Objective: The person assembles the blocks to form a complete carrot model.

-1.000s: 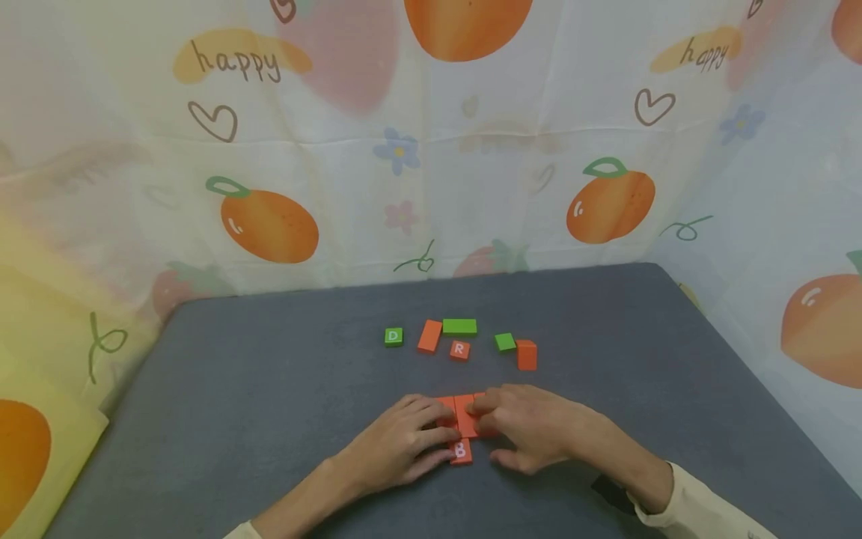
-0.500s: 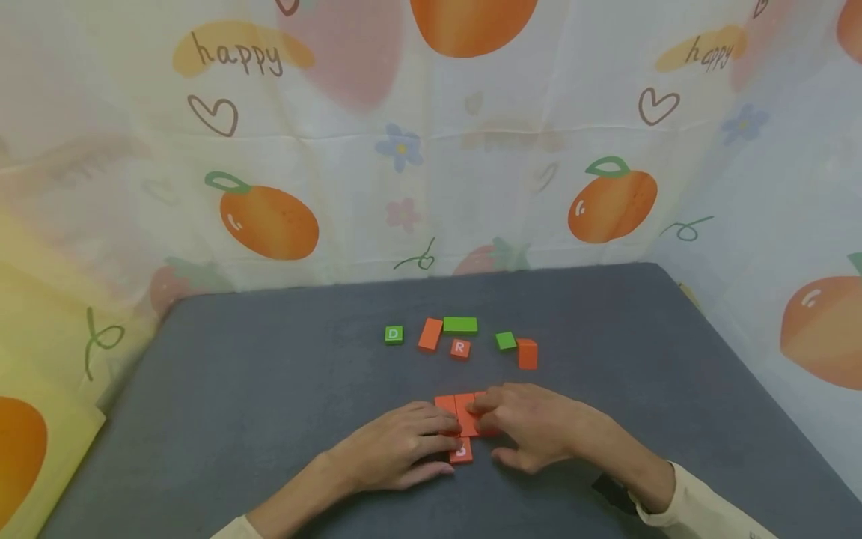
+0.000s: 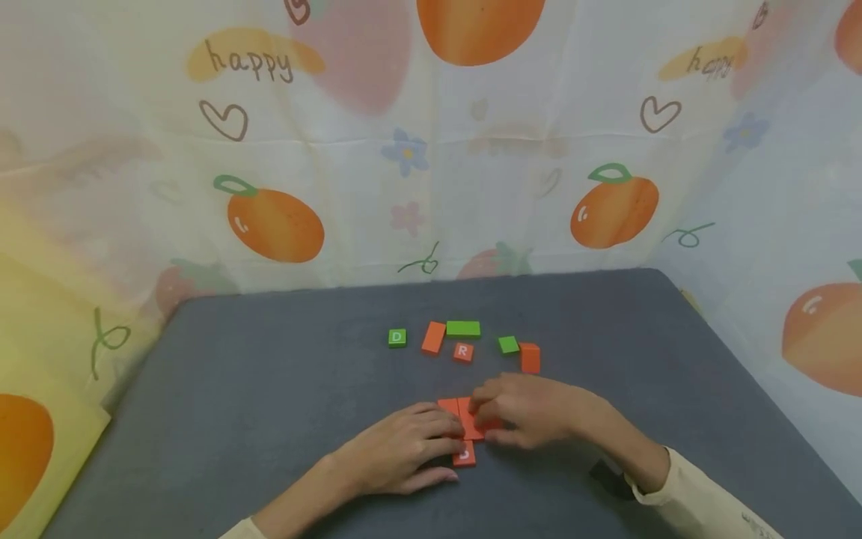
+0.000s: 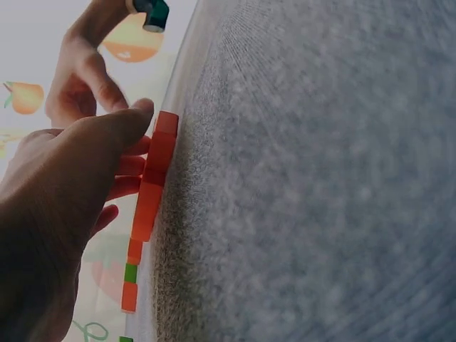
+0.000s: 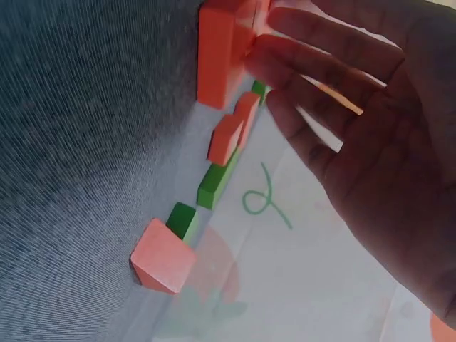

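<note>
Several red blocks (image 3: 468, 428) lie flat side by side, with a red letter block (image 3: 465, 458) against their near edge. My left hand (image 3: 404, 451) rests its fingertips on the left part of the row and partly covers the letter. From the right, the fingers of my right hand (image 3: 532, 412) touch the top of the row and hide its right part. The left wrist view shows the red blocks (image 4: 148, 203) edge-on beside my left hand (image 4: 64, 178). Extended fingers of my right hand (image 5: 377, 128) reach the red blocks (image 5: 215, 57) in the right wrist view.
Farther back on the grey table (image 3: 269, 374) lie a green D block (image 3: 397, 338), a red R block (image 3: 463, 352), a tilted red block (image 3: 434, 338), a long green block (image 3: 463, 329), a small green block (image 3: 508, 345) and a red block (image 3: 530, 358). A patterned cloth stands behind.
My right thumb has moved in toward the red row. My left fingers have shifted slightly and cover more of the letter. The head view has also shifted a little.
</note>
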